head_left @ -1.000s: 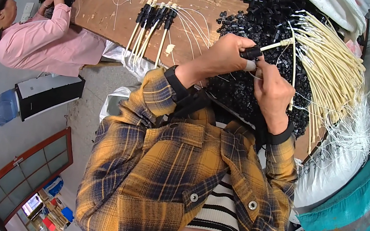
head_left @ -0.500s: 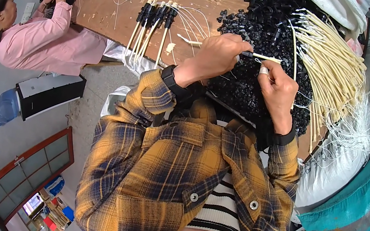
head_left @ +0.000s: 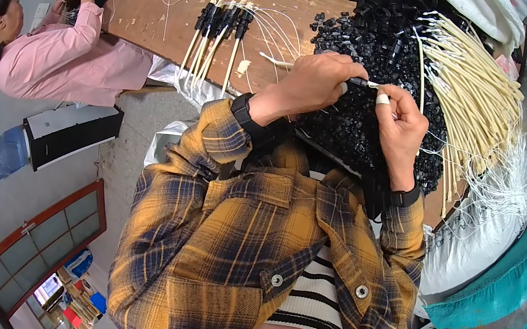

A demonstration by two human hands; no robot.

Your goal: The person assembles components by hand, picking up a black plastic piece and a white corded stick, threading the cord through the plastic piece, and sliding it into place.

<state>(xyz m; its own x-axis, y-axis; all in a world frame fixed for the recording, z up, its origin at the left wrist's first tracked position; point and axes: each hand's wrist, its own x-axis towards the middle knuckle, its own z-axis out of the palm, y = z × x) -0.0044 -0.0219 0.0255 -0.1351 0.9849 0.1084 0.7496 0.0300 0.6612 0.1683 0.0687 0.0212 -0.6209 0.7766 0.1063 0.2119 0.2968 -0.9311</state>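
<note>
My left hand [head_left: 318, 80] is closed around a cream sleeved cable [head_left: 273, 60] with a small black plastic fitting [head_left: 358, 81] on it; the cable's tail sticks out on the left. At the fitting's right end, my right hand [head_left: 401, 124] pinches the pale tip of the cable [head_left: 373, 85], its thumb wrapped in white tape. Both hands are above a heap of small black plastic parts [head_left: 352, 127]. Farther left on the table lie several cream cables fitted with black connectors [head_left: 224, 18], thin white wires trailing from them.
The brown wooden table [head_left: 275, 1] has worn patches. A large bundle of cream cables [head_left: 472, 87] spreads over its right side, beside white sacks [head_left: 478, 247] and a teal sack [head_left: 507, 279]. A person in a pink shirt [head_left: 63, 57] works at the far left.
My right hand has shifted slightly right and up, its fingers now at the fitting's end. The length of cable that showed beyond the fitting is now mostly covered or drawn in.
</note>
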